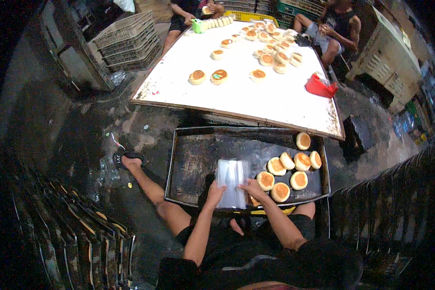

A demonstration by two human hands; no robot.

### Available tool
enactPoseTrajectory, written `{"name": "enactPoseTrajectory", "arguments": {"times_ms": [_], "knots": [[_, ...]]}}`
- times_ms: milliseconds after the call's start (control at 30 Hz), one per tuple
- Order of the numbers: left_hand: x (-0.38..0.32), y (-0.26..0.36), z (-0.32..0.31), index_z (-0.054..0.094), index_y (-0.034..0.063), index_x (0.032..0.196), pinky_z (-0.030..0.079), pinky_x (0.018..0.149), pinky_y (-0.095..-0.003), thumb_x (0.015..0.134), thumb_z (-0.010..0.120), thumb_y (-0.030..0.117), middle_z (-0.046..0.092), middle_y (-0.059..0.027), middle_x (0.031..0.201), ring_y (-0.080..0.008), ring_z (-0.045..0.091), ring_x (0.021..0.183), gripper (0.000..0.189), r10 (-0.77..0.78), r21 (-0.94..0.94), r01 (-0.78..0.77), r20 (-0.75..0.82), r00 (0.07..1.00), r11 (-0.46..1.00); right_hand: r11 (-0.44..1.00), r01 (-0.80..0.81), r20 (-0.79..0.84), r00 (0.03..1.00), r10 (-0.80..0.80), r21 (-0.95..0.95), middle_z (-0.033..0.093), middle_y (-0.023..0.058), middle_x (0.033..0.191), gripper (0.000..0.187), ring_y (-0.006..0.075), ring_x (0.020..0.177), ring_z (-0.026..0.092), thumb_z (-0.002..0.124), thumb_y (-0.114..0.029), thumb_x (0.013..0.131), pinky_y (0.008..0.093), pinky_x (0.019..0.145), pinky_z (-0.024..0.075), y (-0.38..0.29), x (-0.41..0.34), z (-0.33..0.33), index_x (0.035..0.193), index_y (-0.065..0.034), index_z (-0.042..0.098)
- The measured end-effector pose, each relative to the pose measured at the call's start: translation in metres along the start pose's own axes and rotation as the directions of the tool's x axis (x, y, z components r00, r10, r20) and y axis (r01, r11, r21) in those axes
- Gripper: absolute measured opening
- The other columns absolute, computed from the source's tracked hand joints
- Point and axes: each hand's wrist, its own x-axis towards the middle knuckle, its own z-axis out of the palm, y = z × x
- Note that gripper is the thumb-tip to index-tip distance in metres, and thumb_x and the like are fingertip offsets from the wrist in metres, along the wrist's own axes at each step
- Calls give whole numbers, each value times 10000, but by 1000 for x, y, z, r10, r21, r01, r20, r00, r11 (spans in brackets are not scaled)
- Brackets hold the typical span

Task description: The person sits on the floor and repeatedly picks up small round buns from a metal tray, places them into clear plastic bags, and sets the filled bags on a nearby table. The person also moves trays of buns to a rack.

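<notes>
Between my two hands is a stack of clear plastic bags or film (232, 183), over the near middle of a dark metal tray (199, 163). My left hand (215, 192) grips its left edge, thumb on top. On the right edge lies my right hand (254, 190), its thumb and fingers closed on the plastic. Just right of that hand, round browned buns lie loosely in the tray, the nearest being one bun (265, 181) and another bun (280, 192). A further bun is partly hidden under my right wrist.
Beyond the tray stands a white-topped table (210, 96) with many buns (266, 59) and a red plastic bag (320, 86). Two people (183, 14) (340, 30) sit at its far side. Stacked crates (128, 41) are at back left, upright trays (90, 235) at near left.
</notes>
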Motion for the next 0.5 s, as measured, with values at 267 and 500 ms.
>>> {"name": "enactPoseTrajectory", "arguments": {"times_ms": [267, 500], "knots": [[-39, -28, 30, 46, -3, 1361, 141, 1041, -493, 689, 702, 208, 124, -296, 1385, -417, 101, 1296, 962, 360, 655, -194, -128, 924, 731, 985, -109, -366, 929, 53, -135, 623, 220, 850, 303, 338, 832, 604, 619, -174, 687, 403, 747, 460, 22, 17, 17, 898, 44, 602], [-55, -41, 43, 402, -35, 1236, 257, 986, -510, 811, 492, 475, 372, -233, 1303, -335, 336, 1232, 670, 194, 883, -344, 295, 936, 318, 975, -121, -383, 923, 41, -188, 559, 299, 947, 502, 428, 898, 544, 592, -140, 668, 448, 802, 434, 16, 31, 42, 1098, 71, 442]]}}
